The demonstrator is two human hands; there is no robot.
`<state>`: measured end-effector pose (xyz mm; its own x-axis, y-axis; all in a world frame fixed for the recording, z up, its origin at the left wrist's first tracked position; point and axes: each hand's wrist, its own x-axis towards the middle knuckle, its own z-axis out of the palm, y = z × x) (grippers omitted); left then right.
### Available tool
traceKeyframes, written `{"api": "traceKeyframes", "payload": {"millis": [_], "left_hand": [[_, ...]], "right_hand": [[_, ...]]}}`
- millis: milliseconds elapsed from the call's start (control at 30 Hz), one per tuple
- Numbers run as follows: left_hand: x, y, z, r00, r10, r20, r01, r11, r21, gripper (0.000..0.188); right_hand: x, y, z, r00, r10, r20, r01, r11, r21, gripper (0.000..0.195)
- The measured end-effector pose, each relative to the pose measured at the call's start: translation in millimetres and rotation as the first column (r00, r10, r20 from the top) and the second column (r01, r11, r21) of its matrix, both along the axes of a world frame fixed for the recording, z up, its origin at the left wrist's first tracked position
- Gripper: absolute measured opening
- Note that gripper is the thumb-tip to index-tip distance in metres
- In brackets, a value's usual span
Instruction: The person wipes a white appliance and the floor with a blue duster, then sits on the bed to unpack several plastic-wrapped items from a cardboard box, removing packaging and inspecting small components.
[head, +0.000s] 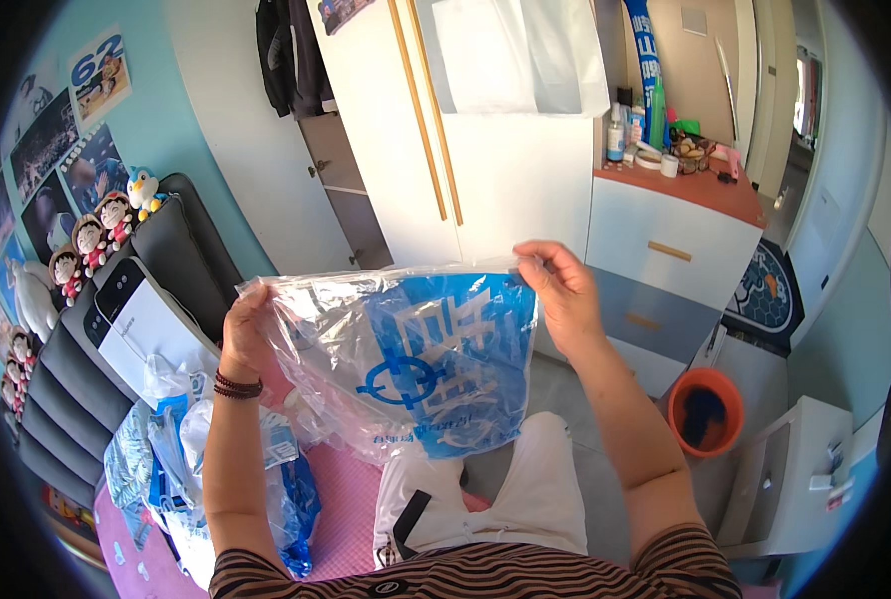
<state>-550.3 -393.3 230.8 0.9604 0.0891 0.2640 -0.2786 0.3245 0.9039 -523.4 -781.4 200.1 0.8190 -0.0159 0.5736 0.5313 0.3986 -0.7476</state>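
Observation:
A clear plastic bag (326,329) with a blue printed panel hangs spread out in front of me, above my lap. My left hand (245,329) pinches its upper left corner between thumb and fingers. At the upper right corner, the thumb and fingers of my right hand (563,292) grip the edge. The top edge is stretched nearly straight between both hands, and the film below is creased. Beside my left forearm, a heap of blue and white plastic bags (168,457) lies on a pink quilted bed cover (340,502).
White wardrobe doors (520,180) stand ahead. To the right are a drawer cabinet (663,195) with bottles on top, an orange bin (735,408) and a small white cabinet (812,449). Plush dolls (90,238) line the dark padded headboard (183,254) at left.

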Motion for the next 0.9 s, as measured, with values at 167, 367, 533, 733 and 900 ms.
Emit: {"api": "traceKeyframes", "payload": {"millis": [167,367,533,733,900], "left_hand": [[4,10,-10,0.997,-0.028,0.072,0.020,0.994,0.112,0.029],[-32,-80,44,0.863,-0.002,0.505,-0.427,0.530,0.733,0.046],[-28,-143,24,0.790,-0.298,0.536,-0.432,0.349,0.831,0.015],[-55,-135,-32,0.835,-0.197,0.514,-0.228,0.726,0.649,0.015],[-97,-110,-68,0.882,-0.109,0.459,-0.293,0.636,0.714,0.016]], "right_hand": [[2,0,-6,0.996,-0.032,0.081,0.040,0.994,-0.097,0.011],[-1,18,20,0.864,-0.143,0.482,0.371,0.829,-0.419,0.009],[-30,58,38,0.835,-0.011,0.550,0.381,0.732,-0.565,0.010],[-54,48,6,0.945,0.138,0.295,0.167,0.572,-0.803,0.019],[-56,38,-20,0.962,0.166,0.218,0.131,0.419,-0.898,0.018]]}}
